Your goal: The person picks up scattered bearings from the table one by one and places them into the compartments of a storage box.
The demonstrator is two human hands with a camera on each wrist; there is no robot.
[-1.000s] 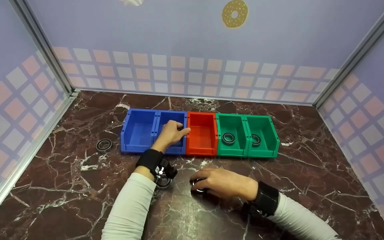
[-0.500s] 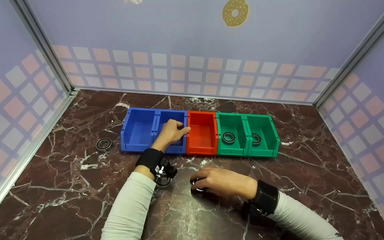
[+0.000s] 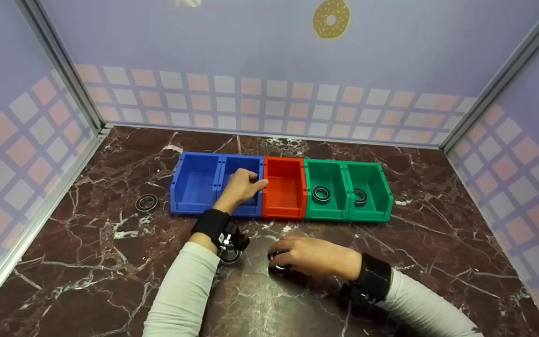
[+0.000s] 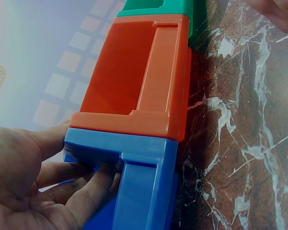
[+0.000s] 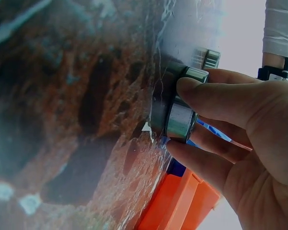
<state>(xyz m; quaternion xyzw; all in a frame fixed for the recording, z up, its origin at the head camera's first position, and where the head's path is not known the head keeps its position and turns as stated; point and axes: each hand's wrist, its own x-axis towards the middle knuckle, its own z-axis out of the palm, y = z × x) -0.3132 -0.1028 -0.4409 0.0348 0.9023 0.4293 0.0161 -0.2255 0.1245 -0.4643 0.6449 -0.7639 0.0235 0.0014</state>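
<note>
My left hand point(image 3: 241, 189) reaches into the right-hand blue bin point(image 4: 120, 143) in the head view. Its fingers curl inside that bin against the side wall, and the thumb lies across the rim toward the red bin point(image 3: 283, 192), gripping where the two walls meet. Below the row, my right hand point(image 3: 318, 256) pinches a ball bearing point(image 5: 181, 120) between thumb and fingers, at the tabletop. The hand covers part of this bearing in the head view point(image 3: 279, 267). Another bearing point(image 3: 230, 255) lies beside the left wrist strap, partly hidden by it.
Left of the row lies a bearing point(image 3: 146, 203). The left blue bin point(image 3: 195, 182) ends the row on that side. Two green bins, one inner point(image 3: 318, 213) and one outer point(image 3: 367, 215), each contain a bearing. Walls enclose the marbled table point(image 3: 438, 262) at the back and sides.
</note>
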